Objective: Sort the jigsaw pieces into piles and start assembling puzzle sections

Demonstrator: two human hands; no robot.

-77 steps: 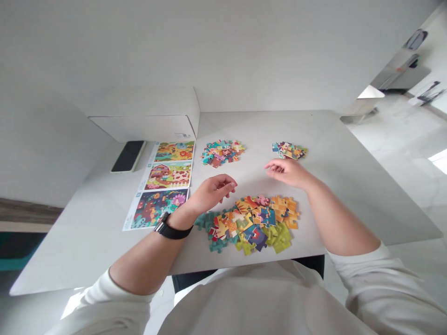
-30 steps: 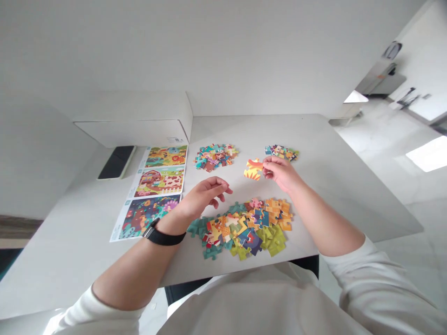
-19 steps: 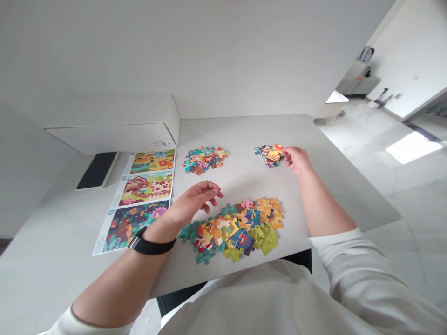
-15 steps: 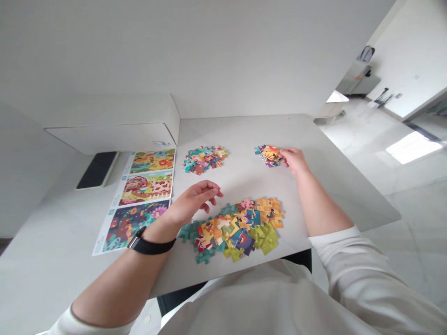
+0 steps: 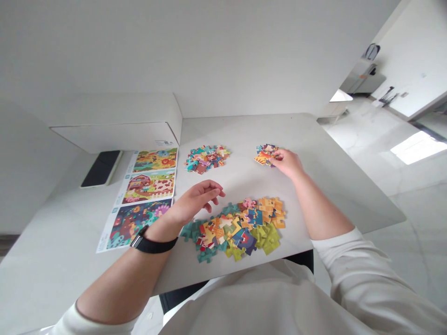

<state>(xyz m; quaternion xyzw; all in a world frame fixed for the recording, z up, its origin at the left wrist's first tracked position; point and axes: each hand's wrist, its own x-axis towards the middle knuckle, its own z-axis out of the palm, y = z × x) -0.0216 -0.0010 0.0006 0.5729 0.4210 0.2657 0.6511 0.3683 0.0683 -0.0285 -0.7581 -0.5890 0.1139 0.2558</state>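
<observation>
Two far piles seemingly begun, big near heap apparently remaining; right hand pinches orange piece; left hand empty, half-curled.

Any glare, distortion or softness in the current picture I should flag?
Head view throughout: bright white patch on the floor; apparent wide-angle stretch in the right sleeve; near puzzle pile clear, but the print on the white box too small to read.
</observation>
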